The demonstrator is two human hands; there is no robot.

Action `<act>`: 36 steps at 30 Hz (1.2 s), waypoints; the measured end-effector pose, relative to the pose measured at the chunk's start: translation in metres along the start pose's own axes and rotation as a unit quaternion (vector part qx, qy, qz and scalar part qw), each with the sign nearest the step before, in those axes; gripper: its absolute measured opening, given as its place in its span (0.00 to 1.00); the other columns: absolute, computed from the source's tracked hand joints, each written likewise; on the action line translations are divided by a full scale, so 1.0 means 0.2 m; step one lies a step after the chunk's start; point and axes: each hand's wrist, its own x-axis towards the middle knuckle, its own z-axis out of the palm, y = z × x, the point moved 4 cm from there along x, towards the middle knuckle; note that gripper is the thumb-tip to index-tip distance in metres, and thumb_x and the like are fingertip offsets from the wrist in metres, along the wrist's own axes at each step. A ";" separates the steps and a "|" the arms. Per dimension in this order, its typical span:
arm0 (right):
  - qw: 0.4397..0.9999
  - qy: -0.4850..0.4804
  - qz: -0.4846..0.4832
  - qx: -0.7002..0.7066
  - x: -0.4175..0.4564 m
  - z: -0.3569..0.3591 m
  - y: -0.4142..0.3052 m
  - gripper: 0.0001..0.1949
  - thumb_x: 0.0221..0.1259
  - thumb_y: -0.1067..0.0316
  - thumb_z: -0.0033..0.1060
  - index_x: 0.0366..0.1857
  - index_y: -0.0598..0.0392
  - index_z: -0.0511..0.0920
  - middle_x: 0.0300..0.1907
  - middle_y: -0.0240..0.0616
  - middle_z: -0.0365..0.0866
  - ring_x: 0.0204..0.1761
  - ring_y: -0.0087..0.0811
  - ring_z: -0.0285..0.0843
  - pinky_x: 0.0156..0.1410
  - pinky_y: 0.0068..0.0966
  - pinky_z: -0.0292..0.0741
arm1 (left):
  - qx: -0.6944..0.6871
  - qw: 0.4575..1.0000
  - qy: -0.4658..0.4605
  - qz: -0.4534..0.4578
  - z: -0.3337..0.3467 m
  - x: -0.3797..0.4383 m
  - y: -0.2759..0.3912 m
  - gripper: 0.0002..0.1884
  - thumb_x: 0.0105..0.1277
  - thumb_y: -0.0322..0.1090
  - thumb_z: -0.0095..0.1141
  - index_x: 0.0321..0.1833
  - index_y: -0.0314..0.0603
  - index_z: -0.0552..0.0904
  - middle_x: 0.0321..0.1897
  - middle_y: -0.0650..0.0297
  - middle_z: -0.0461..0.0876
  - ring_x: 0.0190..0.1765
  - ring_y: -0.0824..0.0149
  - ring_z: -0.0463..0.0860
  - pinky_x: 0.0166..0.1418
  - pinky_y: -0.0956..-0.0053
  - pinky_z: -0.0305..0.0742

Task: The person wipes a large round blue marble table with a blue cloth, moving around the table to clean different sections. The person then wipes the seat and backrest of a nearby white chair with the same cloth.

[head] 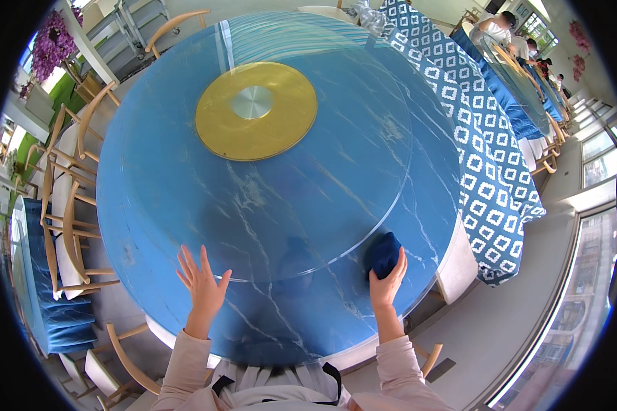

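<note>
A round table with a blue marbled top (pixel 149 246) fills the middle of the head view, and a clear glass turntable (pixel 339 216) lies on it. Beneath the glass is a gold disc (pixel 288 123) with a silver hub (pixel 252 103) at its centre. My left hand (pixel 201 282) is spread, palm down and empty, at the near left rim of the glass. In my right hand (pixel 388 280) is a bunched dark blue cloth (pixel 384 255), held at the near right rim of the glass.
A blue and white patterned cloth (pixel 493 190) hangs past the table's right side. Wooden chairs (pixel 77 231) stand at the left, another (pixel 128 359) at the near left. People (pixel 496 31) are at other tables at the upper right. A window (pixel 560 318) runs along the right.
</note>
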 end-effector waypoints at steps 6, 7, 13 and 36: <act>0.963 -0.038 -0.258 0.064 0.31 -0.02 -0.42 0.40 0.38 0.88 0.63 0.65 0.49 0.78 0.59 0.52 0.73 0.57 0.55 0.73 0.64 0.43 0.75 | 0.012 0.995 -0.026 -0.097 0.08 0.00 -0.13 0.50 0.72 0.55 0.60 0.85 0.40 0.46 0.85 0.43 0.35 0.86 0.40 0.34 0.81 0.32 0.33; 0.950 -0.081 -0.296 0.062 0.28 0.04 -0.52 0.39 0.36 0.88 0.62 0.62 0.47 0.81 0.60 0.51 0.73 0.57 0.54 0.73 0.64 0.43 0.75 | 0.007 0.995 -0.023 -0.097 0.12 -0.01 -0.17 0.50 0.72 0.56 0.59 0.85 0.41 0.46 0.85 0.44 0.34 0.86 0.42 0.34 0.81 0.34 0.33; 0.901 -0.194 -0.382 0.073 -0.08 0.27 -0.78 0.27 0.38 0.64 0.80 0.49 0.50 0.81 0.66 0.54 0.69 0.66 0.60 0.68 0.66 0.56 0.72 | -0.002 0.995 -0.012 -0.098 0.19 0.00 -0.14 0.54 0.71 0.59 0.58 0.85 0.36 0.39 0.85 0.41 0.33 0.86 0.41 0.32 0.83 0.38 0.30; 0.977 -0.008 -0.211 0.032 1.67 0.30 -0.12 0.30 0.56 0.75 0.73 0.65 0.45 0.74 0.66 0.47 0.71 0.64 0.56 0.75 0.67 0.42 0.77 | 0.077 0.997 -0.001 -0.010 0.09 0.17 -0.53 0.58 0.66 0.56 0.64 0.85 0.39 0.38 0.86 0.44 0.33 0.86 0.43 0.32 0.84 0.41 0.30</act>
